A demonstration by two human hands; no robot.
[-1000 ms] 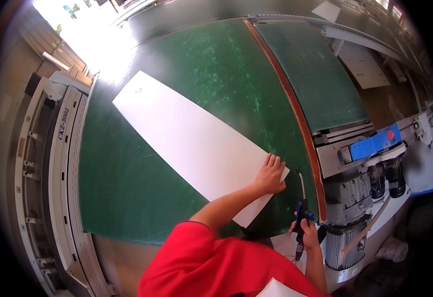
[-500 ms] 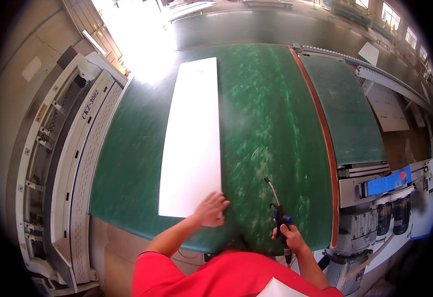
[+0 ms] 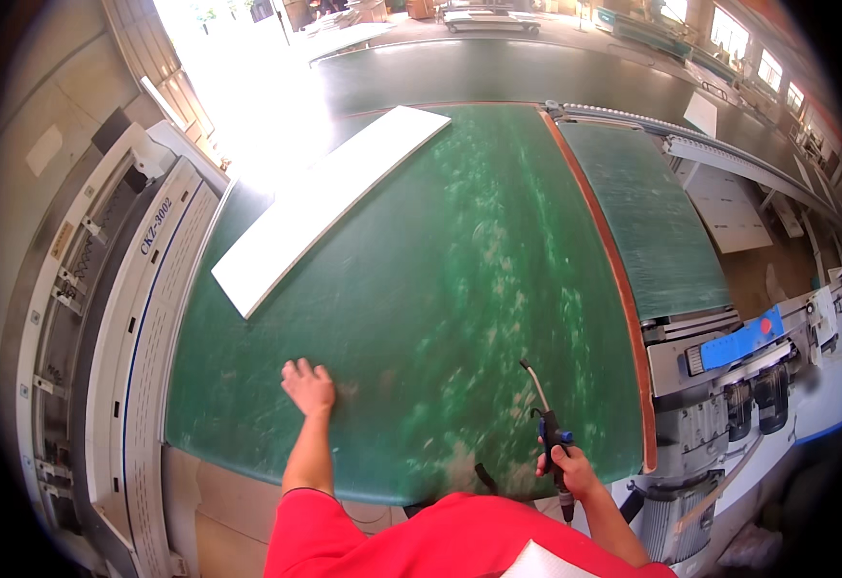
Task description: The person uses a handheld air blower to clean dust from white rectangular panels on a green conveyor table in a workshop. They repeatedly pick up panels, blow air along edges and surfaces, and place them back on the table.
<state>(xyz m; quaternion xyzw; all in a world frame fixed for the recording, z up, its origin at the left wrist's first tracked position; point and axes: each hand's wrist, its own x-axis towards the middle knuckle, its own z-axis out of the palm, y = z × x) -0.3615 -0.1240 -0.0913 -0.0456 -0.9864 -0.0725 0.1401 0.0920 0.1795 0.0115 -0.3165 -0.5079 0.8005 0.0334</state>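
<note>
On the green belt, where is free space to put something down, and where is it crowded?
The green belt is bare between the white panel at its far left and the orange edge strip on the right. The near edge is busier: the left hand rests flat there, and the right hand holds an air blow gun.

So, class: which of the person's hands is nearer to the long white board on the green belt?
Left. The left hand rests flat on the green belt, just below the white board. The right hand is farther right, gripping an air gun.
</note>
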